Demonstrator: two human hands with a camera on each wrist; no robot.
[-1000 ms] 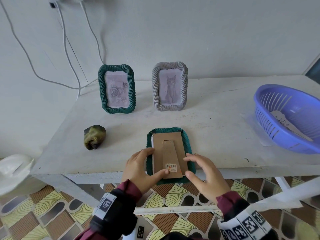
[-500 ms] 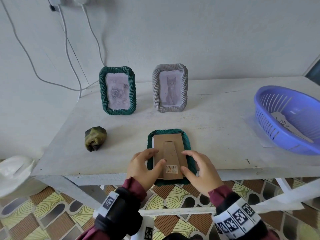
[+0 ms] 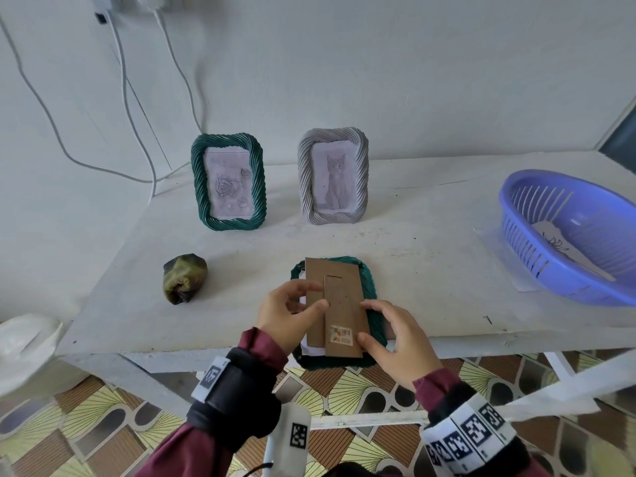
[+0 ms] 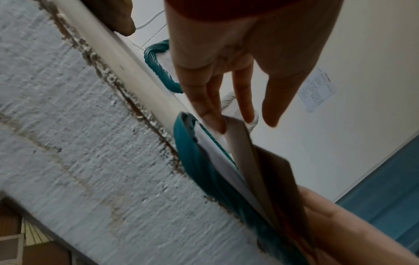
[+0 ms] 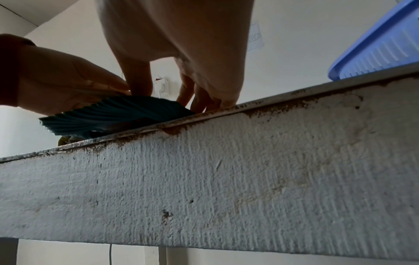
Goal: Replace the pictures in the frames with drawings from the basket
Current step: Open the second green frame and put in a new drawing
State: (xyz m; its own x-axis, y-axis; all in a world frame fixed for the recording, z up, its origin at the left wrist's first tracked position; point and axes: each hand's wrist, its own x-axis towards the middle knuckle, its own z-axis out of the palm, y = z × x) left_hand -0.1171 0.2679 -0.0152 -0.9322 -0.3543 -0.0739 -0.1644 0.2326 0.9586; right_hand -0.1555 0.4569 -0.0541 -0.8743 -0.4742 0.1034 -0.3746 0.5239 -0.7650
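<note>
A green rope-pattern frame (image 3: 369, 280) lies face down at the table's front edge, partly overhanging it. Its brown cardboard backing (image 3: 339, 294), with a stand flap and barcode sticker, is raised off the frame. My left hand (image 3: 309, 297) pinches the backing's left edge; in the left wrist view the fingertips (image 4: 214, 123) sit under that edge, and a white sheet (image 4: 223, 161) shows beneath. My right hand (image 3: 370, 321) grips the backing's right side between thumb and fingers. The purple basket (image 3: 516, 218) at the right holds a drawing (image 3: 557, 244).
Two frames stand at the back: a green one (image 3: 228, 182) with a rose picture and a grey one (image 3: 333, 177) with a cat picture. A crumpled dark-green lump (image 3: 184, 278) lies at the left. Cables hang on the wall; a white bag (image 3: 24, 339) sits left of the table.
Both hands have closed in on the backing's sides. The cardboard, which lay flat in the frame, has come up off it, and the white sheet under it now shows.
</note>
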